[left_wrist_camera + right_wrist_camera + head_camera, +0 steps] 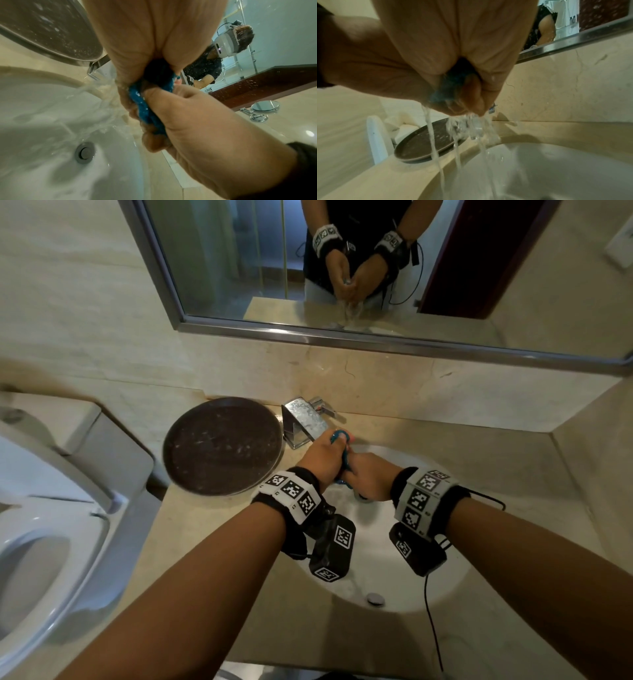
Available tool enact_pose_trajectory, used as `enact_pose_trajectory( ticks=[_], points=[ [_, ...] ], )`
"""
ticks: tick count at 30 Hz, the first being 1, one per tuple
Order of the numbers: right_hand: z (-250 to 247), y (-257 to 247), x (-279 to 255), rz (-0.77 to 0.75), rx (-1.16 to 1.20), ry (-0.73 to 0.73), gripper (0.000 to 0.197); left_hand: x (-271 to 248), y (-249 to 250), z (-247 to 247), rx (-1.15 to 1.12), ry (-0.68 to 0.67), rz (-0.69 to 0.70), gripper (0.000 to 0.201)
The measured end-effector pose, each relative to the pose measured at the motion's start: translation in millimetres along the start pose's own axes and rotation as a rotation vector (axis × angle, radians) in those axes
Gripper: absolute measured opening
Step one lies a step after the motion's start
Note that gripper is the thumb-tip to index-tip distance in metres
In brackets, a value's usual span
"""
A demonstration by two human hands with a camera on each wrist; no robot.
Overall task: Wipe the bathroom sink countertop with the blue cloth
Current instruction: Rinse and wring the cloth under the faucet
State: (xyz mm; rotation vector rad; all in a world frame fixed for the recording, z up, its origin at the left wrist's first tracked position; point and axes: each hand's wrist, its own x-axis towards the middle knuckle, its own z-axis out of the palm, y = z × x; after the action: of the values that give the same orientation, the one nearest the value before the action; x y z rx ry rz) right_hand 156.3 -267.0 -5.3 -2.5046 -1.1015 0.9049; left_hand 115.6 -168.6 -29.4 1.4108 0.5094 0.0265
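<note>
Wringing the wet blue terry cloth [343,455] at frame centre, we clench left hand [320,457] and right hand [371,475] around its rolled length, over the white oval basin [394,587], beige stone worktop [479,460] either side.

We see little of the blue cloth [343,447]: the left hand [322,457] and right hand [368,479] cover most of it. The sink [383,577] drain hides behind the right hand in the head view. The toilet [41,525] is cut by the left edge. Falling water blurs the faucet in the right wrist view.
</note>
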Motion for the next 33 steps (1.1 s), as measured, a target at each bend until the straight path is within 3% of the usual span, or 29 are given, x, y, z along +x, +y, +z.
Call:
enact_pose_trajectory(
  ticks=[3,5,10,13,16,19,23,26,33],
  points=[
    [-3.3,4.5,1.9,0.021,-0.030,0.032,0.026,-2.3,-1.7,0.3,-0.036,-0.015,-0.096,0.018],
    [-10.7,7.0,-1.1,0.014,0.042,0.092,0.029,-3.5,-7.0,-2.9,-0.089,-0.044,-0.177,0.025],
    [-24.1,22.7,-10.1,0.123,0.842,-0.046,0.038,-5.9,-6.6,-13.2,-0.375,-0.028,-0.115,0.016],
    [-26.4,27.0,-11.2,0.217,1.015,-0.037,0.042,-7.6,-1.2,-10.5,-0.427,-0.094,-0.065,0.020],
    [-22.6,25.4,-8.5,0.290,1.130,-0.238,0.051,-11.9,1.0,-6.5,-0.450,-0.173,0.006,0.016],
    [-19.0,26.8,-7.4,0.236,1.224,-0.448,0.057,-15.0,1.0,-8.2,-0.442,-0.230,0.031,0.014],
    [-20.3,28.1,-6.1,0.161,1.195,-0.458,0.034,-17.1,-2.8,-11.0,-0.205,-0.216,0.060,0.016],
    [-18.5,21.5,-6.6,0.097,1.029,-0.339,0.013,-15.6,-3.3,-11.1,-0.049,-0.145,0.114,0.011],
    [-8.4,3.8,-4.7,-0.036,0.362,-0.089,0.019,-10.1,-5.1,-8.8,0.144,-0.009,0.203,0.023]
  ],
)
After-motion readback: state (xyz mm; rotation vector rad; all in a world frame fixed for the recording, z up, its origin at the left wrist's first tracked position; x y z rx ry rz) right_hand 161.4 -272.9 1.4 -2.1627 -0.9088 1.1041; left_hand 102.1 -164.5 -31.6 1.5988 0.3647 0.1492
